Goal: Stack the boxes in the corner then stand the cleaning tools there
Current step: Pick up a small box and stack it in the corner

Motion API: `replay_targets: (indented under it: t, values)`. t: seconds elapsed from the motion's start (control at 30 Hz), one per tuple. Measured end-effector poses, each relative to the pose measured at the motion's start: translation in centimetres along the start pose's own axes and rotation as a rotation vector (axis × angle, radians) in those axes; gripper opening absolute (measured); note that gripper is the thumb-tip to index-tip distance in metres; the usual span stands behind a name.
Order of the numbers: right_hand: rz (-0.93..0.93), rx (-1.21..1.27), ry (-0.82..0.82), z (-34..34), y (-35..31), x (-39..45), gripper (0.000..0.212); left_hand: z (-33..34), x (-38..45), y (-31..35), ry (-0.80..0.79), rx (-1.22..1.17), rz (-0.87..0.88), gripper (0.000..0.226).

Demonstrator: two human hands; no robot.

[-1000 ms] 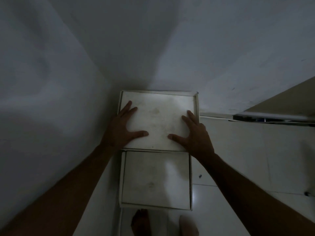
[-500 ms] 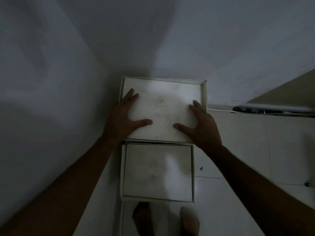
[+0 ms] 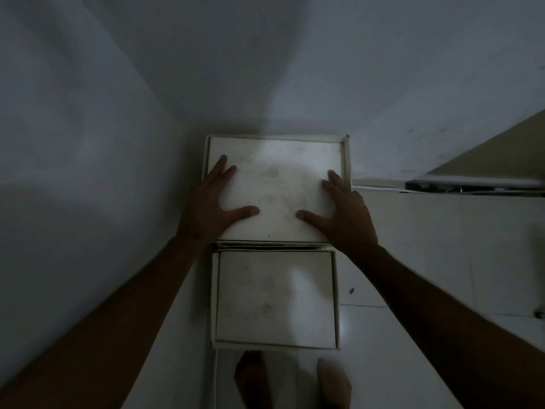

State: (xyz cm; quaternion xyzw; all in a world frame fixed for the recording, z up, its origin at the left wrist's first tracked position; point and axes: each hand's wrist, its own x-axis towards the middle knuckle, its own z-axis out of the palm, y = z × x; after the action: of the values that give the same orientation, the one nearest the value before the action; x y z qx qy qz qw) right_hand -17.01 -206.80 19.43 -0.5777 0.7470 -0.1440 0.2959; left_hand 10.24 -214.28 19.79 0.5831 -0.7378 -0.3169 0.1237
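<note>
The far white box [image 3: 277,187] has slid away from me since a moment ago, deeper into the corner where the two walls [image 3: 88,143] meet. It now shows more of its raised right rim.

My left hand [image 3: 211,209] lies flat on the left side of this box, fingers straight and spread, thumb pointing to the middle. My right hand [image 3: 346,215] lies flat on the right side the same way, its thumb pointing back at the other thumb. My grip is loose: both hands only press on the top and hold nothing.

Just behind my wrists, closer to me, a second white box [image 3: 275,299] sits on the tiled floor [image 3: 442,246]. My bare feet [image 3: 250,376] stand right behind that one.
</note>
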Motion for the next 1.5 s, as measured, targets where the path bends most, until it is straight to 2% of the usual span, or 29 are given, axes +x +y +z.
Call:
replay_targets:
  t: [0.73,0.9,1.23,1.5]
  values:
    - [-0.029,-0.087,-0.053,-0.7,-0.7,-0.6,0.094,0.1,-1.3,0.3,-0.015,0.027,-0.045,0.108]
    - [-0.067,-0.206,-0.046,-2.0,-1.6,-1.1,0.093,0.2,-2.1,1.0,-0.104,0.221,-0.131,0.115]
    - [-0.118,-0.372,-0.028,-8.1,-5.9,-6.0,0.092,-4.2,-6.1,7.8,-0.113,0.332,0.155,0.110]
    - [-0.138,-0.392,-0.012,-17.0,-10.8,-13.0,0.089,-10.2,-12.5,15.8,-0.110,0.322,0.177,0.106]
